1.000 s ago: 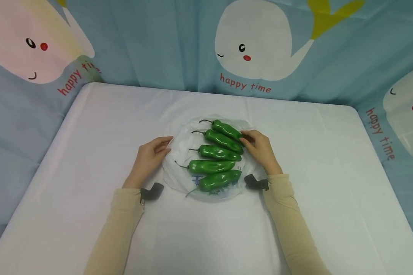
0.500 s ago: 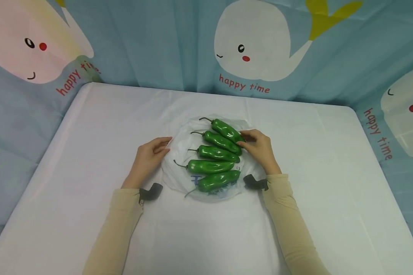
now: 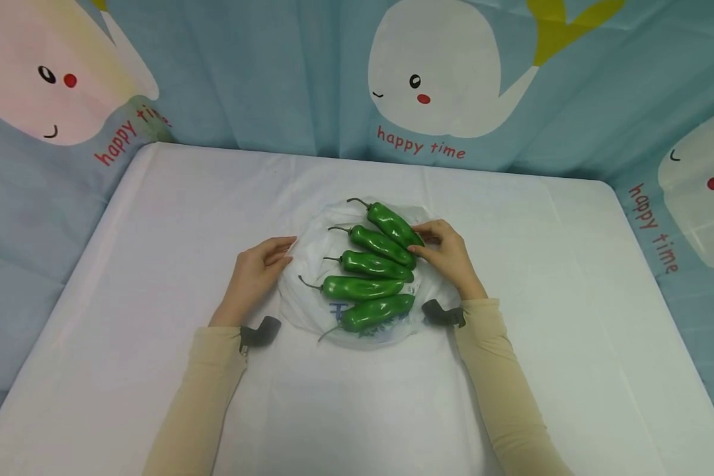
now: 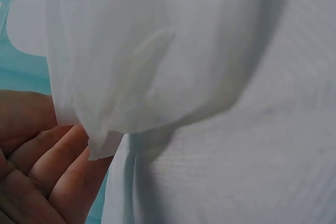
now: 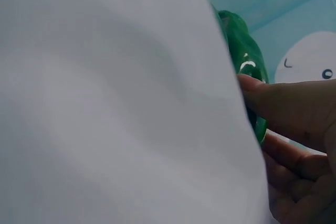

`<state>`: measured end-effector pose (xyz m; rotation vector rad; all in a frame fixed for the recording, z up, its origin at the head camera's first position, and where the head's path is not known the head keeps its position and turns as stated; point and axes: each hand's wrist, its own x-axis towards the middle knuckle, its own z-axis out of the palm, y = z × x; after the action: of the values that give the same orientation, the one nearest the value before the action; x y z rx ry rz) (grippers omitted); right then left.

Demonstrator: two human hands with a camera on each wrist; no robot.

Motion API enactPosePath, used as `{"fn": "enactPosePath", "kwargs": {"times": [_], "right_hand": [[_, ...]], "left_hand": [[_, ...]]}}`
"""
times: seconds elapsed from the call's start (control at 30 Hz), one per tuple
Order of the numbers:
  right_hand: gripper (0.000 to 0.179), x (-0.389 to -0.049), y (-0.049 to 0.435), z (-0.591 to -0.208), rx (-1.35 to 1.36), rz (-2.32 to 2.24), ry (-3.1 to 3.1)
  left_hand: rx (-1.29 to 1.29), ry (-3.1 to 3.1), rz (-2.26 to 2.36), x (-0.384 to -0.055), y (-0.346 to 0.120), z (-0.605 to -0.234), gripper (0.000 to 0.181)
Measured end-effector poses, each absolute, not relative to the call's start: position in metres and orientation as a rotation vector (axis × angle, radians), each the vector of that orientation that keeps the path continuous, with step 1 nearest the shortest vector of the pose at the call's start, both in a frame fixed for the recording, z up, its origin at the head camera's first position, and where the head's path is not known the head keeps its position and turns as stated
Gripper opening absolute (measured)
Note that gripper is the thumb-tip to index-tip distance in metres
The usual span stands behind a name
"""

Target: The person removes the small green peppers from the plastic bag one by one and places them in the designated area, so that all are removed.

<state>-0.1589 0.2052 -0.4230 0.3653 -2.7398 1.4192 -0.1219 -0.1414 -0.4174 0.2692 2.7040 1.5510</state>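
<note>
Peppers [image 3: 376, 265], five glossy green ones with tapering bodies and thin, curved stems, are lying fanned out on a bag [image 3: 300, 307] of crinkled, translucent white plastic, blue print showing around the nearest one. Their stems are pointing toward the left edge of the table [image 3: 571, 297]; the bag is resting well in from its side edges, on smooth white cloth running to rounded far corners. The right hand [image 3: 449, 256] is pinching the farthest pepper's tip between thumb and fingers. The left hand [image 3: 256, 268], fingers bent and nearly meeting the thumb, is holding the bag's left rim, plastic partly covering its fingertips.
</note>
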Motion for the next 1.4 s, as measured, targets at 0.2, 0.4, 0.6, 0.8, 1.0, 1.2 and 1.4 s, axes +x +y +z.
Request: {"fn": "enactPosePath", "kwargs": {"times": [0.2, 0.4, 0.6, 0.8, 1.0, 1.2, 1.4], "right_hand": [[0.040, -0.159, 0.205, -0.423, 0.316, 1.442, -2.759], [0.040, -0.159, 0.205, -0.422, 0.269, 1.477, -2.699], [0.040, -0.158, 0.206, -0.421, 0.275, 1.588, -2.606], [0.037, -0.151, 0.200, -0.407, 0.318, 1.622, -2.526], [0.034, -0.144, 0.195, -0.392, 0.313, 1.646, -2.432], [0.034, -0.144, 0.198, -0.392, 0.269, 1.674, -2.336], [0.034, -0.145, 0.202, -0.392, 0.206, 1.699, -2.307]], "left_hand": [[0.256, 2.704, 1.554, -0.123, -0.141, -0.419, 0.035], [0.269, 2.725, 1.572, -0.123, -0.142, -0.420, 0.034], [0.276, 2.751, 1.574, -0.123, -0.143, -0.420, 0.033], [0.257, 2.756, 1.573, -0.122, -0.144, -0.421, 0.032], [0.249, 2.780, 1.567, -0.123, -0.146, -0.422, 0.031], [0.248, 2.778, 1.579, -0.125, -0.147, -0.424, 0.031], [0.218, 2.776, 1.571, -0.125, -0.148, -0.423, 0.031]]}}
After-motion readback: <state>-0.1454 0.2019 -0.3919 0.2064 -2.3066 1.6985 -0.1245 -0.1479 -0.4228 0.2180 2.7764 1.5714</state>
